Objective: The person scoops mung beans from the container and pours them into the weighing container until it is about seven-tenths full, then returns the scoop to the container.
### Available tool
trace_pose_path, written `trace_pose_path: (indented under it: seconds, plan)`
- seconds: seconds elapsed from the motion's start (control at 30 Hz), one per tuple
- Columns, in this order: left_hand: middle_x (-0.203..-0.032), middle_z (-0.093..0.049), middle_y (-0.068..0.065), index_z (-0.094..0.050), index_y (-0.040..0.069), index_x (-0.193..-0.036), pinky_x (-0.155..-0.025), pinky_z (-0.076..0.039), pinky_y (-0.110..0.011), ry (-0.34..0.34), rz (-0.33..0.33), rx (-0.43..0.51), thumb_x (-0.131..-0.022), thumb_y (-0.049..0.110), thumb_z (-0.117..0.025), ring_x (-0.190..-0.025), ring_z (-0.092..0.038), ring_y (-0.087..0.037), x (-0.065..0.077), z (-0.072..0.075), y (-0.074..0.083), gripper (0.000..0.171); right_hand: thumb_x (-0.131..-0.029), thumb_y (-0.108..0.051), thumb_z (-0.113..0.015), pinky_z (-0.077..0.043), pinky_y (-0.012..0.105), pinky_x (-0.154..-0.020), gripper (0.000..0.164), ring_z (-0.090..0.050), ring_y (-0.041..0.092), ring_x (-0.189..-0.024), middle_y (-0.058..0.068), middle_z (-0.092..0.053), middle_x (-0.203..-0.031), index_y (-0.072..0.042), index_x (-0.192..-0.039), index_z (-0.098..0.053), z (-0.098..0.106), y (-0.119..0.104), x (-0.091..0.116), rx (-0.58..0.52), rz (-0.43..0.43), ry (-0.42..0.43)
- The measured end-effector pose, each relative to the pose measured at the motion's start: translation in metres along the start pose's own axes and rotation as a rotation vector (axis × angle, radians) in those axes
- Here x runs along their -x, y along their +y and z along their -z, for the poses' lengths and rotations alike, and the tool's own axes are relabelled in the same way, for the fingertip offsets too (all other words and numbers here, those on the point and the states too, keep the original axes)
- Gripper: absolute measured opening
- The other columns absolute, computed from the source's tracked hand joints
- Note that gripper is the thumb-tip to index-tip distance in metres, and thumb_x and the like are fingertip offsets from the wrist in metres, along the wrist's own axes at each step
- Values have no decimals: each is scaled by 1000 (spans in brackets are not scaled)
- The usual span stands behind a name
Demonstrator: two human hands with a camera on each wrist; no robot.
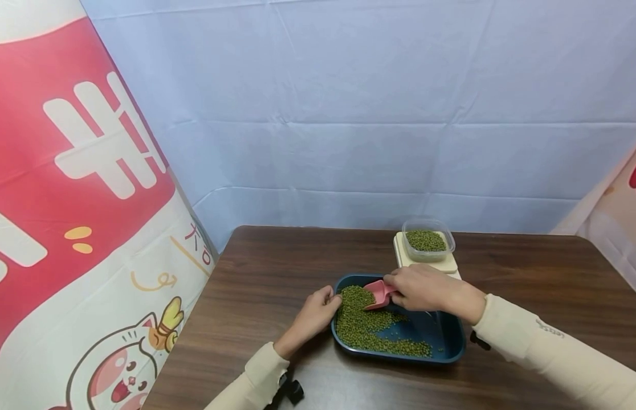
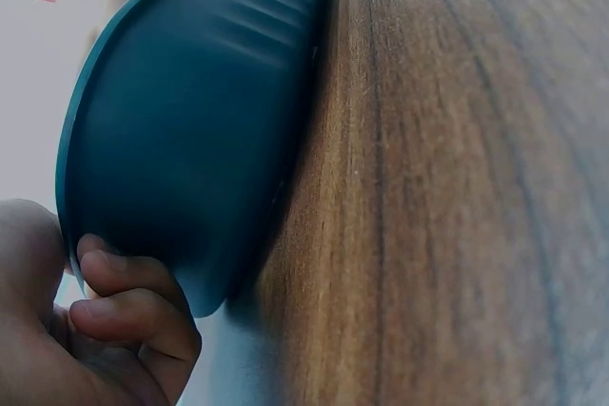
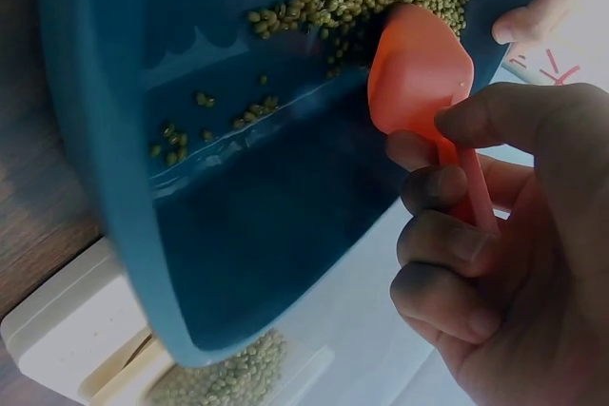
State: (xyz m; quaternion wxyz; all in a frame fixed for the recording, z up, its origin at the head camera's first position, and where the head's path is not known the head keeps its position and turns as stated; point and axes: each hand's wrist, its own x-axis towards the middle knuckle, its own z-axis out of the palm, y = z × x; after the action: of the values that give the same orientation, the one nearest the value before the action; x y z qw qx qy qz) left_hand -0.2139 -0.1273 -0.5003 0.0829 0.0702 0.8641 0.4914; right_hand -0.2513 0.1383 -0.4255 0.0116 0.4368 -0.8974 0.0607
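Note:
My right hand (image 1: 424, 286) grips the handle of a small pink scoop (image 1: 380, 294), its thumb laid along the handle in the right wrist view. The scoop's mouth meets the heap of green mung beans (image 1: 356, 319) at the left side of a dark blue tray (image 1: 453, 341). At the tray's left end my left hand (image 1: 316, 312) pinches the rim, thumb over the edge. The left wrist view has curled fingers (image 2: 133, 316) against the tray's outer wall. Beans spread along the near side, thinning to the right.
Behind the tray, a clear plastic container (image 1: 428, 242) of mung beans sits on a cream-coloured kitchen scale (image 1: 446, 263). The brown wooden table (image 1: 277, 262) ends at a pale blue cloth backdrop (image 1: 318, 159). A printed red and white cloth (image 1: 92, 216) hangs at the left.

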Motion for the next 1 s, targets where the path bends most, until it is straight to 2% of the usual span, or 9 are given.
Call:
trace_pose_path:
  seconds: [1.0]
  plan:
    - [-56, -37, 2, -38, 12, -76, -35, -31, -22, -12, -7, 17, -100, 28, -47, -38, -35, -11, 0, 1, 2, 30, -91, -20, -62, -37, 29, -51, 14, -44, 9, -56, -9, -49, -71, -20, -81, -52, -7, -9, -18, -13, 12, -26]
